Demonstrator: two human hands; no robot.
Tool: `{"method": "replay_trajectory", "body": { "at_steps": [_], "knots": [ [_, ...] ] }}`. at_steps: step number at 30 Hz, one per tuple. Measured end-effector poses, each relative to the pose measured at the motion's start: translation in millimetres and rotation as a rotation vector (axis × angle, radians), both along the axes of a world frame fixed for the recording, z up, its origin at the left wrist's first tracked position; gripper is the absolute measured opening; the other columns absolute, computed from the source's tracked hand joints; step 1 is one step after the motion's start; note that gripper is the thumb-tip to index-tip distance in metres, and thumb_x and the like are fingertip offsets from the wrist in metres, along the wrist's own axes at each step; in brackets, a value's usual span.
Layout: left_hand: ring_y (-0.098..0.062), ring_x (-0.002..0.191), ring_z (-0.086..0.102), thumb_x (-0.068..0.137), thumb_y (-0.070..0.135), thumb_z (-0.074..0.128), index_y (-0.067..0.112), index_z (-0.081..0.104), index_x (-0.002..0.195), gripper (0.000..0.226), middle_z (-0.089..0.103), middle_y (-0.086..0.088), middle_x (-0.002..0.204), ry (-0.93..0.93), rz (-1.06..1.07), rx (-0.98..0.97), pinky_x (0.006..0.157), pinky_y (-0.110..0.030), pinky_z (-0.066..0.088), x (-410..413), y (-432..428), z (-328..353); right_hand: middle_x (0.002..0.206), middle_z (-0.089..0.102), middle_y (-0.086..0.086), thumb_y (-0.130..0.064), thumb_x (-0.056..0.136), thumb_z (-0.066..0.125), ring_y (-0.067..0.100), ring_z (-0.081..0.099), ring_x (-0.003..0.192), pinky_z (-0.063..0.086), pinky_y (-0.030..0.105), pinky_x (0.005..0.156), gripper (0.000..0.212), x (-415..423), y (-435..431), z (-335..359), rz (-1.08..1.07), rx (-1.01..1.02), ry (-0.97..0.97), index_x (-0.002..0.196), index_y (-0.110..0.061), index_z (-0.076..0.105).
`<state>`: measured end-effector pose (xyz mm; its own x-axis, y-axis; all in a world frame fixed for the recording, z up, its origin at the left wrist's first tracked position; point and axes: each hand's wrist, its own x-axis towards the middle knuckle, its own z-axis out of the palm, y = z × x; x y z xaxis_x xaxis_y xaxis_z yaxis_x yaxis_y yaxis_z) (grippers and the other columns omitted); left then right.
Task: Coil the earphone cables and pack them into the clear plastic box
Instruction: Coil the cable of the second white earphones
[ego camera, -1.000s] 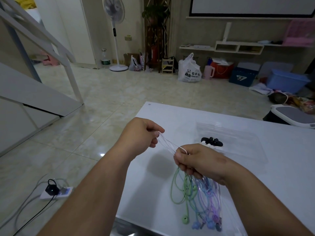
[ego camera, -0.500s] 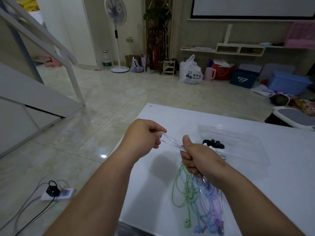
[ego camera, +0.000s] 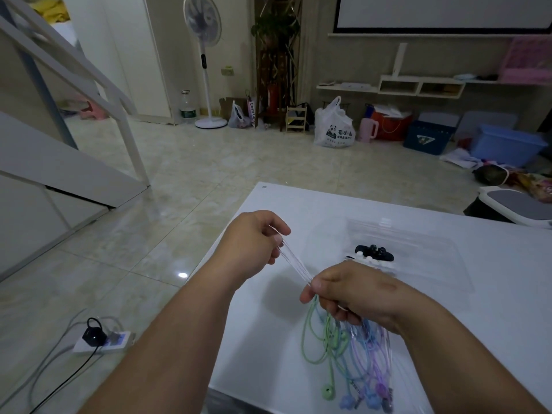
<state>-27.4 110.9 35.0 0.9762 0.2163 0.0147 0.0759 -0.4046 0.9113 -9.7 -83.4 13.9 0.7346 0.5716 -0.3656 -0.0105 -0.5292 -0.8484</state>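
Left hand (ego camera: 254,240) and right hand (ego camera: 343,289) are each pinching a taut white cable (ego camera: 294,262) above the near table (ego camera: 298,204); coloured earphones (ego camera: 346,354) are dangling below.

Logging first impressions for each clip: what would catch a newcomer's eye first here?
Two hands over the white table: the left hand pinches pale cable strands stretched taut to the right hand. Below the right hand hangs a bunch of green, blue and purple earphone cables, near the table's front edge. Behind the hands lies the clear plastic box, with a black earphone set seemingly inside.
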Motion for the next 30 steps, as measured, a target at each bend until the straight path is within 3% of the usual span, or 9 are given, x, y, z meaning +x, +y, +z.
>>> {"method": "replay_trajectory", "body": {
  "at_steps": [3, 7, 11, 14, 17, 20, 23, 26, 30],
  "knots": [
    [-0.016, 0.058, 0.057, 0.087, -0.009, 0.05, 0.012, 0.061, 0.077, 0.025, 0.061, -0.005, 0.07, -0.008, 0.019, 0.011, 0.058, -0.029, 0.052, 2, 0, -4, 0.055, 0.047, -0.006, -0.022, 0.101, 0.048, 0.01, 0.042, 0.05, 0.032, 0.02, 0.047, 0.031, 0, -1, 2, -0.019, -0.011, -0.01, 0.08, -0.014, 0.071],
    [-0.017, 0.06, 0.06, 0.089, -0.006, 0.051, 0.011, 0.061, 0.081, 0.022, 0.064, -0.011, 0.077, -0.107, 0.106, -0.066, 0.062, -0.031, 0.056, 4, -4, -2, 0.046, 0.036, -0.007, -0.012, 0.1, 0.046, 0.01, 0.027, 0.042, 0.023, 0.019, 0.041, 0.031, -1, 5, 4, -0.235, 0.222, -0.062, 0.073, -0.007, 0.061],
    [-0.018, 0.068, 0.066, 0.088, -0.007, 0.044, 0.021, 0.053, 0.086, 0.029, 0.066, -0.008, 0.089, -0.173, 0.216, -0.198, 0.072, -0.033, 0.058, 5, -20, -2, 0.047, 0.032, -0.005, -0.014, 0.102, 0.045, 0.011, 0.023, 0.043, 0.018, 0.019, 0.04, 0.032, 0, 7, 3, -0.357, 0.352, -0.046, 0.073, -0.007, 0.058],
    [-0.023, 0.079, 0.068, 0.076, -0.015, 0.034, 0.016, 0.052, 0.07, 0.036, 0.07, -0.006, 0.088, -0.115, 0.203, -0.307, 0.076, -0.036, 0.055, 5, -23, -5, 0.05, 0.032, -0.002, -0.014, 0.102, 0.043, 0.012, 0.023, 0.045, 0.019, 0.017, 0.039, 0.031, 3, 6, 1, -0.436, 0.448, -0.043, 0.075, -0.008, 0.057],
    [-0.012, 0.096, 0.069, 0.074, -0.016, 0.039, 0.018, 0.064, 0.055, 0.046, 0.076, 0.004, 0.088, -0.016, 0.04, -0.309, 0.088, -0.033, 0.052, 4, -27, -4, 0.051, 0.031, -0.002, -0.016, 0.102, 0.043, 0.011, 0.023, 0.044, 0.019, 0.017, 0.038, 0.031, 6, 6, -1, -0.448, 0.502, -0.028, 0.075, -0.009, 0.057],
    [-0.01, 0.107, 0.065, 0.073, -0.014, 0.039, 0.019, 0.074, 0.061, 0.05, 0.076, 0.004, 0.096, 0.035, -0.099, -0.359, 0.096, -0.03, 0.046, -1, -32, 1, 0.052, 0.029, -0.002, -0.017, 0.102, 0.042, 0.012, 0.021, 0.045, 0.016, 0.019, 0.04, 0.031, 6, 8, -2, -0.422, 0.501, 0.004, 0.076, -0.01, 0.056],
    [-0.012, 0.113, 0.062, 0.073, -0.008, 0.041, 0.017, 0.078, 0.079, 0.045, 0.075, 0.001, 0.102, 0.057, -0.185, -0.408, 0.102, -0.037, 0.041, -5, -36, 2, 0.053, 0.028, -0.002, -0.018, 0.103, 0.041, 0.011, 0.022, 0.044, 0.017, 0.019, 0.04, 0.031, 5, 8, -2, -0.378, 0.49, 0.039, 0.076, -0.01, 0.056],
    [-0.012, 0.112, 0.06, 0.078, -0.003, 0.043, 0.017, 0.079, 0.094, 0.043, 0.074, 0.002, 0.105, 0.051, -0.182, -0.404, 0.104, -0.04, 0.042, -6, -38, 2, 0.053, 0.028, -0.004, -0.022, 0.103, 0.042, 0.01, 0.023, 0.044, 0.019, 0.019, 0.039, 0.032, 3, 9, 0, -0.339, 0.471, 0.052, 0.077, -0.011, 0.056],
    [-0.013, 0.113, 0.059, 0.09, -0.001, 0.047, 0.018, 0.077, 0.098, 0.036, 0.074, 0.005, 0.105, 0.009, -0.201, -0.424, 0.102, -0.035, 0.039, -4, -40, -1, 0.055, 0.031, -0.002, -0.025, 0.103, 0.044, 0.011, 0.026, 0.045, 0.019, 0.02, 0.04, 0.031, 2, 8, 2, -0.342, 0.471, 0.078, 0.079, -0.01, 0.057]
  ]
}}
